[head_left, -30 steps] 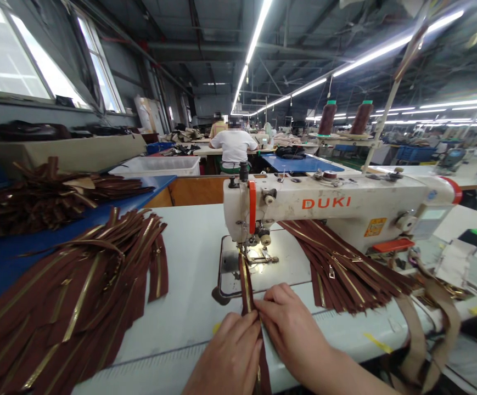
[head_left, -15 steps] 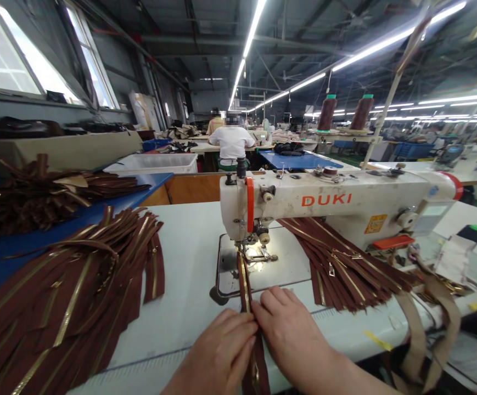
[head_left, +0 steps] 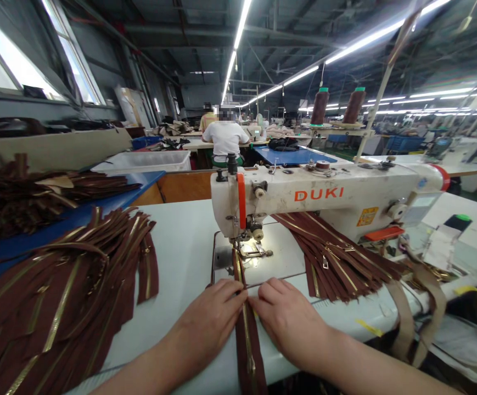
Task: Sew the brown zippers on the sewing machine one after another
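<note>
A brown zipper (head_left: 247, 343) with gold teeth runs from under the needle area of the white sewing machine (head_left: 275, 192) toward me, over the table's front edge. My left hand (head_left: 215, 307) pinches the zipper's left side just in front of the metal plate (head_left: 283, 266). Opposite it, my right hand (head_left: 285, 310) has its fingers curled and closed at the right side of the strip; the thumb is mostly hidden. A pull shows low on the strip. The zipper's far end is hidden under the presser foot.
A large pile of brown zippers (head_left: 65, 296) covers the left of the table (head_left: 180, 236). Another bundle of zippers (head_left: 337, 263) lies under the machine arm. Beige straps (head_left: 400, 318) hang off the right edge. A person (head_left: 225, 140) in white sits ahead.
Both hands have moved forward along the zipper, nearer the metal plate. More of the strip now shows between my forearms. The whole view has shifted slightly.
</note>
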Available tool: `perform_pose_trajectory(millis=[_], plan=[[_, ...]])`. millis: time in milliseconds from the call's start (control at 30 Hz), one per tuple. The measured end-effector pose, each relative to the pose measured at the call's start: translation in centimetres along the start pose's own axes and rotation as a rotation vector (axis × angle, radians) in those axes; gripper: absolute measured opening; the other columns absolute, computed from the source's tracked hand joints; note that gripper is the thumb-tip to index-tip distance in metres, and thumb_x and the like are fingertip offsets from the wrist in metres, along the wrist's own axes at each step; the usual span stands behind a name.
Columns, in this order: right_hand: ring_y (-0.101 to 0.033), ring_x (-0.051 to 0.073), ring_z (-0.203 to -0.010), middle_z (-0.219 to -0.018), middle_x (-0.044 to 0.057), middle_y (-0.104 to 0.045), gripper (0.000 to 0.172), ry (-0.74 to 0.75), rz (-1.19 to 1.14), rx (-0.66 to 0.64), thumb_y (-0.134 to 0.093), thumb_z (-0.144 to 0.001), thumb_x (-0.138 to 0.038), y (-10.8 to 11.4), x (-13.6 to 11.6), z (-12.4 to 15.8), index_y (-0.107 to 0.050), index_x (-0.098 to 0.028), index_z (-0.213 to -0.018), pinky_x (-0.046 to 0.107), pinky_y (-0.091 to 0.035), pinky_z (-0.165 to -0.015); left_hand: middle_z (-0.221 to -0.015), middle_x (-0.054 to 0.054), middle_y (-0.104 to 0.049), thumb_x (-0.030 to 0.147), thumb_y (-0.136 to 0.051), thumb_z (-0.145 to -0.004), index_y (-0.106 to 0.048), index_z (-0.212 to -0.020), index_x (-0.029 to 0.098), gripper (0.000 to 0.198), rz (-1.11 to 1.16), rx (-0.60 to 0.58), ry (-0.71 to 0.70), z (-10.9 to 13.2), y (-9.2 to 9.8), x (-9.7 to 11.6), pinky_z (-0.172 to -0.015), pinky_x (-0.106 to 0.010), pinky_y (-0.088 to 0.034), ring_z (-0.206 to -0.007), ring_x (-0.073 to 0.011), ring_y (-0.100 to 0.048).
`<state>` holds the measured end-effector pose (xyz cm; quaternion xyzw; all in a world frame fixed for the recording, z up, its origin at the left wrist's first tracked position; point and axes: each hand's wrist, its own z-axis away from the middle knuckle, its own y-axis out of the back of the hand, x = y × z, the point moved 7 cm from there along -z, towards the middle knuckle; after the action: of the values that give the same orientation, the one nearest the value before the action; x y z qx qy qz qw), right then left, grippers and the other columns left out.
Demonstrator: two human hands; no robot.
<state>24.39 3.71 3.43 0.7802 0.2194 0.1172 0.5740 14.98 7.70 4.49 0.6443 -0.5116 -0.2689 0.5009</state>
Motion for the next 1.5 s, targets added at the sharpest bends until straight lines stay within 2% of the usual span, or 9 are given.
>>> perform_pose_trajectory(millis=[100,233,533,867,1033,1167,1500], plan=[[-0.045,0.019,-0.084,-0.087,0.004,-0.055,0.015,-0.039,-0.101,-0.002,-0.048,-0.092,-0.015,0.3,0.8,0.2,-0.060,-0.018,-0.100,0.031,-0.039,-0.074,-0.104,-0.009,-0.062,0.007,-0.041,-0.088,-0.058,-0.109,0.016,0.028,0.003,0.022,-0.006,0.2,0.0,0.1,-0.088,-0.041,-0.052,-0.097,-0.0228,-0.056],[-0.046,0.019,-0.085,-0.087,0.004,-0.056,0.016,0.018,-0.150,-0.015,-0.045,-0.093,-0.016,0.4,0.6,0.1,-0.059,-0.017,-0.100,0.030,-0.038,-0.076,-0.102,-0.009,-0.062,0.007,-0.042,-0.088,-0.059,-0.104,0.015,0.025,0.002,0.030,-0.003,0.2,-0.1,0.0,-0.087,-0.040,-0.052,-0.096,-0.0226,-0.056],[-0.043,0.020,-0.081,-0.087,0.005,-0.055,0.006,0.177,0.079,-0.016,-0.055,-0.088,-0.015,0.4,-1.1,0.1,-0.059,-0.014,-0.092,0.034,-0.036,-0.074,-0.105,-0.010,-0.062,0.007,-0.041,-0.089,-0.059,-0.107,0.015,0.027,0.013,0.047,-0.012,0.5,0.0,-0.1,-0.089,-0.041,-0.051,-0.099,-0.0226,-0.057],[-0.043,0.021,-0.083,-0.091,0.006,-0.055,0.013,0.127,0.060,-0.055,-0.053,-0.086,-0.014,0.3,-1.1,0.4,-0.057,-0.013,-0.099,0.035,-0.035,-0.076,-0.110,-0.009,-0.061,0.009,-0.042,-0.091,-0.058,-0.113,0.017,0.029,0.042,0.024,0.016,0.7,-0.2,-0.4,-0.092,-0.041,-0.050,-0.103,-0.0224,-0.056],[-0.043,0.021,-0.082,-0.089,0.005,-0.056,0.011,0.124,0.046,-0.062,-0.051,-0.088,-0.016,0.6,-1.0,0.3,-0.057,-0.014,-0.096,0.036,-0.034,-0.079,-0.106,-0.009,-0.063,0.006,-0.043,-0.088,-0.059,-0.105,0.016,0.026,0.035,0.002,0.014,0.4,0.0,-0.1,-0.088,-0.040,-0.052,-0.099,-0.0223,-0.057],[-0.044,0.021,-0.083,-0.089,0.005,-0.056,0.011,0.131,0.049,-0.047,-0.052,-0.087,-0.017,0.6,-0.8,-0.1,-0.057,-0.014,-0.096,0.036,-0.034,-0.079,-0.105,-0.009,-0.063,0.005,-0.041,-0.086,-0.059,-0.104,0.016,0.028,0.003,0.035,0.015,0.2,0.3,-0.1,-0.089,-0.040,-0.051,-0.098,-0.0221,-0.058],[-0.045,0.022,-0.085,-0.086,0.006,-0.057,0.008,0.134,0.101,-0.044,-0.052,-0.088,-0.017,0.3,0.6,-2.4,-0.059,-0.014,-0.090,0.037,-0.035,-0.078,-0.106,-0.010,-0.065,0.009,-0.038,-0.090,-0.061,-0.106,0.014,0.028,-0.109,0.038,0.014,-1.0,-0.1,-2.1,-0.089,-0.041,-0.051,-0.099,-0.0227,-0.059]])
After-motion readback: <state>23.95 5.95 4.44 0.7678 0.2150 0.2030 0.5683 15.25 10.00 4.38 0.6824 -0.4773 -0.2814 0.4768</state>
